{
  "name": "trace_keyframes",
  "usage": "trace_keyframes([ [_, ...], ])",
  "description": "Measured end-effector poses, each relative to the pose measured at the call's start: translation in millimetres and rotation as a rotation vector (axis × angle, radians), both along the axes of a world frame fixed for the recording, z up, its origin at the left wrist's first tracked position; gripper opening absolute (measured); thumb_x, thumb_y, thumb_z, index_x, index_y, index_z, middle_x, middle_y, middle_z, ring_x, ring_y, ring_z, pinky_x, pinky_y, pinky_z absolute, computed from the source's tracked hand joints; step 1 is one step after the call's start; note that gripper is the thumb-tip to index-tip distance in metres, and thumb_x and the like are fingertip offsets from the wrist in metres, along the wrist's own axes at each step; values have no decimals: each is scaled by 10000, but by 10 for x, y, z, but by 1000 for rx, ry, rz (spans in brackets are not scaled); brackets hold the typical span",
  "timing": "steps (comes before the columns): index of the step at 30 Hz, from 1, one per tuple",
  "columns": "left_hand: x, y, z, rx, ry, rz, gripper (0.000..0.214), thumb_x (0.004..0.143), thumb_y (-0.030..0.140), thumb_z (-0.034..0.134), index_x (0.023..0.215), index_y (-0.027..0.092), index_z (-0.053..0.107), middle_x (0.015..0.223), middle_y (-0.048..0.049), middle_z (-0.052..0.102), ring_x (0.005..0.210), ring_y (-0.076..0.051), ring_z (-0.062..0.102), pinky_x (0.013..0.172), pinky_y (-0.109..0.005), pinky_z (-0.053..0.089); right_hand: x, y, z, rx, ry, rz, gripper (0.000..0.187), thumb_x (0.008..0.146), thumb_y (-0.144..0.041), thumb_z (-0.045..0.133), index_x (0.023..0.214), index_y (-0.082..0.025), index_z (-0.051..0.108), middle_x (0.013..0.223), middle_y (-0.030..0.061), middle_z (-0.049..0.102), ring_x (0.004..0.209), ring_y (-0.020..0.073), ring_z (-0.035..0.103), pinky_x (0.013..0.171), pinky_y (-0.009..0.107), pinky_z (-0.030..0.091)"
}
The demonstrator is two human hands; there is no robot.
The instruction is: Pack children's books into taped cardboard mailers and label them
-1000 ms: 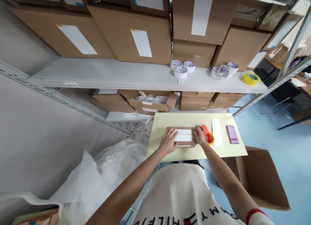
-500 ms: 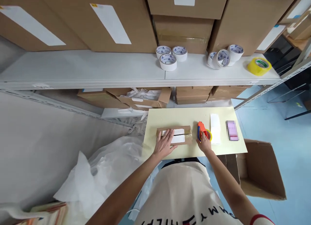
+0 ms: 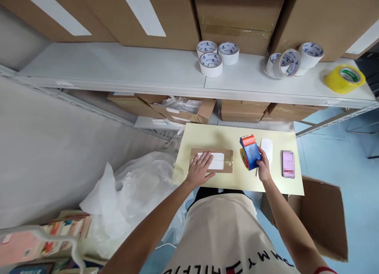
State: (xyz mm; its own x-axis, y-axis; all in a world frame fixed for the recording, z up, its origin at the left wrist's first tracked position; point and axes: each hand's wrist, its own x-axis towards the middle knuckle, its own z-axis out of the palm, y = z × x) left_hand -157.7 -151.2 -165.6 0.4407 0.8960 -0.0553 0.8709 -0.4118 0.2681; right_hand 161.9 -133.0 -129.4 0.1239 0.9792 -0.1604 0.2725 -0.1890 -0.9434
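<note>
A small cardboard box with a white label and clear tape at its ends lies on the pale yellow tabletop. My left hand rests on the box's left part, palm down with the fingers spread. To the right of the box, my right hand grips a blue and orange tape dispenser by its side. The dispenser is raised over the table, its serrated edge pointing away from me and its yellow-rimmed roll facing left.
White sheets and a phone lie on the table's right. Tape rolls and a yellow roll stand on the shelf ahead. An open carton sits at lower right, plastic wrap at left.
My right hand has lifted and turned the tape dispenser, so its blue side now shows. The slit between the box's flaps has closed under my left hand. My view has shifted.
</note>
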Motion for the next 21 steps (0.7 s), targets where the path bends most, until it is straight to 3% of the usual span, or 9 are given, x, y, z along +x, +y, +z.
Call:
trace_keyframes([
  [3, 3, -17, -1, -2, -45, 16, 806, 827, 612, 530, 1493, 187, 369, 1551, -135, 367, 1450, -322, 297, 1195, -490, 132, -180, 240, 273, 71, 63, 151, 444, 868, -444, 441, 1165, -180, 638, 1041, 96, 706, 988, 278, 627, 833, 376, 502],
  [7, 20, -13, 62, -31, -203, 106, 611, 834, 584, 516, 1299, 195, 600, 1422, -140, 543, 1375, -331, 419, 1181, -504, 195, -626, 470, 422, -34, 54, 412, 491, 829, -567, 539, 1070, -166, 688, 700, 39, 674, 678, 213, 630, 632, 314, 499],
  [9, 32, 12, 127, -89, -370, 205, 521, 883, 570, 415, 1148, 211, 685, 1291, -124, 648, 1276, -315, 523, 1144, -493, 286, -795, 517, 416, -39, 11, 466, 479, 800, -575, 583, 1030, -172, 700, 726, 39, 691, 655, 196, 630, 627, 306, 501],
  [11, 50, 46, 198, -173, -588, 328, 594, 913, 606, 294, 1075, 210, 706, 1143, -114, 715, 1135, -292, 615, 1048, -461, 414, -875, 532, 391, -8, -33, 463, 448, 796, -570, 593, 984, -181, 710, 820, 56, 723, 704, 197, 649, 665, 309, 513],
  [16, 116, 162, 352, -520, -1202, 608, 855, 860, 774, 147, 1199, 161, 638, 1015, -134, 731, 952, -264, 699, 856, -416, 537, -808, 513, 338, -7, -58, 457, 472, 799, -582, 573, 962, -161, 712, 846, 79, 739, 722, 206, 665, 665, 317, 527],
  [19, 141, 248, 439, -726, -1330, 692, 753, 793, 782, 426, 1115, 148, 673, 1008, -132, 733, 935, -262, 709, 820, -388, 555, -765, 477, 328, -37, -62, 459, 516, 788, -608, 572, 1006, -158, 697, 757, 62, 726, 652, 199, 653, 612, 310, 519],
  [21, 149, 299, 495, -746, -1348, 695, 618, 718, 687, 629, 1001, 144, 712, 968, -108, 742, 923, -256, 705, 803, -363, 562, -773, 448, 341, -28, -85, 453, 533, 779, -619, 572, 1015, -155, 691, 736, 56, 721, 630, 196, 645, 595, 307, 514],
])
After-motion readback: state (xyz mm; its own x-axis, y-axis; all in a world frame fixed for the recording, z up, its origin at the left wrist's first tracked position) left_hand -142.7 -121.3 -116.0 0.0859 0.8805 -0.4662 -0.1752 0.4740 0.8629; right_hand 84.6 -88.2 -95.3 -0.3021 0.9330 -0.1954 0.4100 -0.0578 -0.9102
